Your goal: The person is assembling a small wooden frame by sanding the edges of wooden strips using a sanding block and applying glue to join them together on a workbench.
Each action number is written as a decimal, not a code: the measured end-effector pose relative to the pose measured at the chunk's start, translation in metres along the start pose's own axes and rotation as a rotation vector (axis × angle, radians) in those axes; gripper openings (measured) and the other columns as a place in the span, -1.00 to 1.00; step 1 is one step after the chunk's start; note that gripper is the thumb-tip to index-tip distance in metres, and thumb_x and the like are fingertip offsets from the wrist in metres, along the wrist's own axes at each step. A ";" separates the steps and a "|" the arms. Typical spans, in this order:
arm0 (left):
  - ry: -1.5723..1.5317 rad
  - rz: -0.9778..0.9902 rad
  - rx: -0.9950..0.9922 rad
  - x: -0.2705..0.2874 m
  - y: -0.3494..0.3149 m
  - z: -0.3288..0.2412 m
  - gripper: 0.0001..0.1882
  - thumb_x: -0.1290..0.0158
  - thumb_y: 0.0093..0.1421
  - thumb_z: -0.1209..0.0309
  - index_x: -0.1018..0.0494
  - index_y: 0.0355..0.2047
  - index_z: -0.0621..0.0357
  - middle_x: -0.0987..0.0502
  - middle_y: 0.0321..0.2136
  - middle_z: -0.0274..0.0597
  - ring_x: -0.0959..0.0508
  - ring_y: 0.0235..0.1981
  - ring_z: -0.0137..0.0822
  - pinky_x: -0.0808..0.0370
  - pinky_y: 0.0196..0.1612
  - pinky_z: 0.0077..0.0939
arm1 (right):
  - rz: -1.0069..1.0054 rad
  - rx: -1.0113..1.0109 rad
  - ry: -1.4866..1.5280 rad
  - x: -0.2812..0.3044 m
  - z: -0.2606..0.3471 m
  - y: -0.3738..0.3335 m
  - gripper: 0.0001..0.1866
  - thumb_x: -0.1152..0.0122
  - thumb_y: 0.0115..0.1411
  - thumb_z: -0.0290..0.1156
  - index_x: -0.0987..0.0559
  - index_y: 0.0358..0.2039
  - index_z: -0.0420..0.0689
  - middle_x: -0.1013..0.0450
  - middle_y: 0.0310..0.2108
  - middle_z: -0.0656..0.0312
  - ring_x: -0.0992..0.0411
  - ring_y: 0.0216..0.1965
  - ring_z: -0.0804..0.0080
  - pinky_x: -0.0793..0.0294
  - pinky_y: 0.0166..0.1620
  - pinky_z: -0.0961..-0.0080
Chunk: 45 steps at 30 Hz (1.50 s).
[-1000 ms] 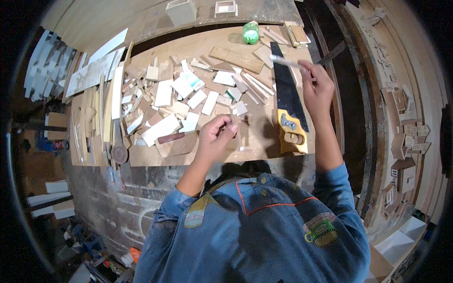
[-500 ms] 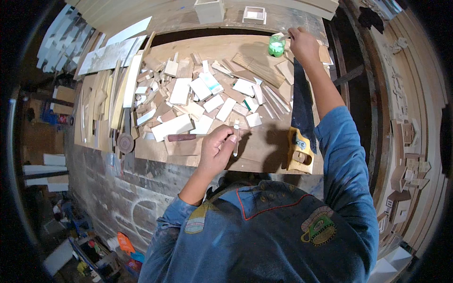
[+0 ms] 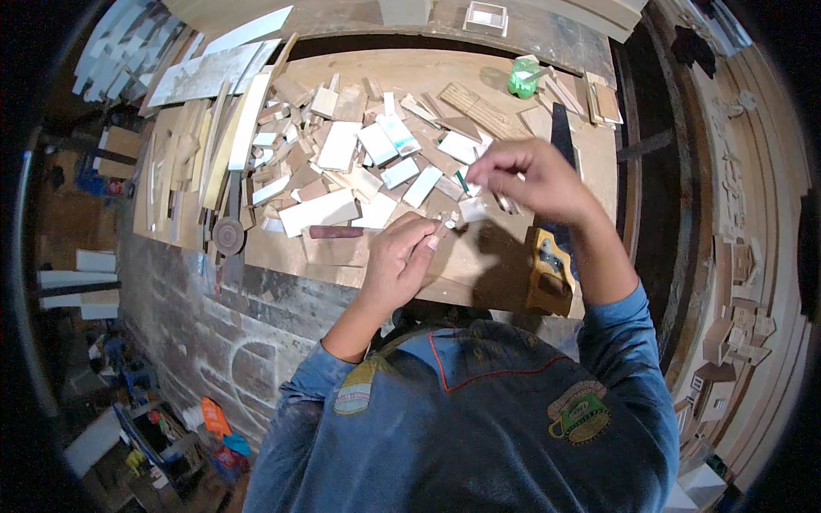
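Your left hand (image 3: 400, 261) pinches a small wooden piece (image 3: 445, 225) above the surface (image 3: 402, 68); hold it steady, whitish end exposed. Your right hand (image 3: 534, 181) is curled and blurred, its grip impossible to tell; mind the saw (image 3: 540, 256) beneath.

Place: woodworking workshop, judging from where I stand. Evidence: a broad table with a pale plywood top (image 3: 368, 68), carrying a loose heap of white and tan wood offcuts (image 3: 338, 147). Left end: long, narrow, pale wood strips (image 3: 249, 120) laid side by side. Right end: a handsaw with a black blade and a yellow handle (image 3: 549, 278). Near the far edge: a short green see-through plastic cup (image 3: 522, 79). Beyond it: a small, open, square wooden box (image 3: 486, 17). Far right: small house-shaped wooden pieces (image 3: 717, 340). Grey surface (image 3: 180, 342) before the table: scuffed, white-streaked.
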<state>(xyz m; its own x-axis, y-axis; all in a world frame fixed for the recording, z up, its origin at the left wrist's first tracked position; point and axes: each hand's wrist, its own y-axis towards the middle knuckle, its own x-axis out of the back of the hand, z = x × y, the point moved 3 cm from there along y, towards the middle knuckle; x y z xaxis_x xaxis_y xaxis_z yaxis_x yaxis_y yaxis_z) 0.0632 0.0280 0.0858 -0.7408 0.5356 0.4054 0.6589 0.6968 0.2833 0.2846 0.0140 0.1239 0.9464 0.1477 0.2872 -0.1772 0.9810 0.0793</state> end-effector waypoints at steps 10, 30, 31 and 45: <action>0.122 0.137 -0.138 -0.008 -0.005 -0.007 -0.84 -0.01 0.09 0.54 -0.49 -0.31 0.32 -0.47 -0.47 -0.02 -0.49 -0.43 -0.06 -0.43 -0.34 -0.33 | -0.068 0.042 -0.249 -0.035 0.009 -0.054 -0.89 -0.24 0.06 -0.62 -0.61 -0.36 -0.25 -0.52 -0.48 0.15 -0.47 -0.49 0.52 -0.42 -0.43 0.57; 0.072 0.213 -0.186 -0.012 -0.041 -0.015 -0.88 -0.04 0.13 0.52 -0.51 -0.36 0.32 -0.48 -0.52 -0.04 -0.49 -0.49 -0.11 -0.41 -0.41 -0.35 | -0.344 -0.203 0.530 -0.105 -0.025 -0.107 -0.93 -0.07 0.24 -0.49 -0.47 -0.38 -0.19 -0.34 -0.45 0.43 -0.31 -0.41 0.73 -0.38 -0.35 0.69; 0.044 0.208 -0.150 -0.012 -0.042 -0.014 -0.88 -0.03 0.14 0.51 -0.51 -0.36 0.33 -0.47 -0.52 -0.04 -0.48 -0.50 -0.13 -0.41 -0.41 -0.37 | -0.383 -0.189 0.615 -0.106 -0.026 -0.110 -0.93 -0.06 0.25 -0.49 -0.48 -0.37 -0.18 -0.35 -0.43 0.42 -0.32 -0.40 0.73 -0.39 -0.34 0.69; -0.064 0.133 -0.005 0.043 -0.075 -0.010 -0.74 0.05 0.27 0.33 -0.50 -0.40 0.29 -0.45 -0.55 -0.17 -0.41 -0.54 -0.35 -0.35 -0.41 -0.53 | -0.363 0.040 0.015 -0.112 -0.006 -0.061 -0.86 -0.19 0.12 -0.56 -0.64 -0.30 -0.23 -0.56 -0.36 0.16 -0.51 -0.31 0.48 -0.47 -0.25 0.59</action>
<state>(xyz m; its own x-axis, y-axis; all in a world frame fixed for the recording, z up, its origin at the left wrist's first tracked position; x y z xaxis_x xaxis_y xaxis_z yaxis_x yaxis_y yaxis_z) -0.0169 -0.0058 0.0905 -0.6539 0.6523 0.3833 0.7521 0.6154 0.2358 0.1908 -0.0616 0.0810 0.9532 -0.2074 0.2199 0.1611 0.9642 0.2109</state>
